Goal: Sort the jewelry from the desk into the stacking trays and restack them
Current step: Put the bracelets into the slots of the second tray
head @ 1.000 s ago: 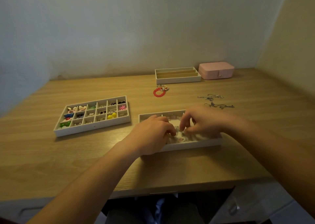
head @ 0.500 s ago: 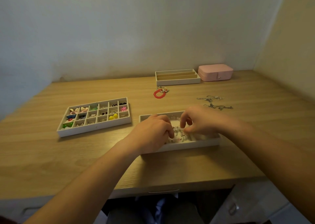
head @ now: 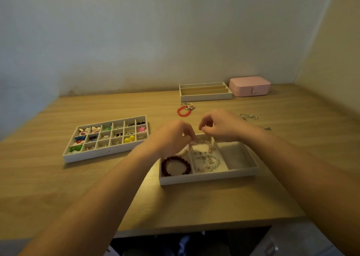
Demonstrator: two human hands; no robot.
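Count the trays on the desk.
3: grid tray at left, bracelet tray nearest the camera, slotted tray at the back beside the pink box. None seems hidden.

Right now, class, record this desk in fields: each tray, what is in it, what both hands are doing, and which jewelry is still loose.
Near tray: white three-compartment tray; dark red beaded bracelet in left compartment, pale beaded bracelets in middle.
Left tray: white grid tray holding small colourful pieces.
Far tray: white long-slot tray beside pink case.
Left hand: fingers curled at pale beaded bracelets; grip blurred.
Right hand: fingers curled above near tray; hold unclear.
Loose on wooden desk: red bead bracelet, silver chains.
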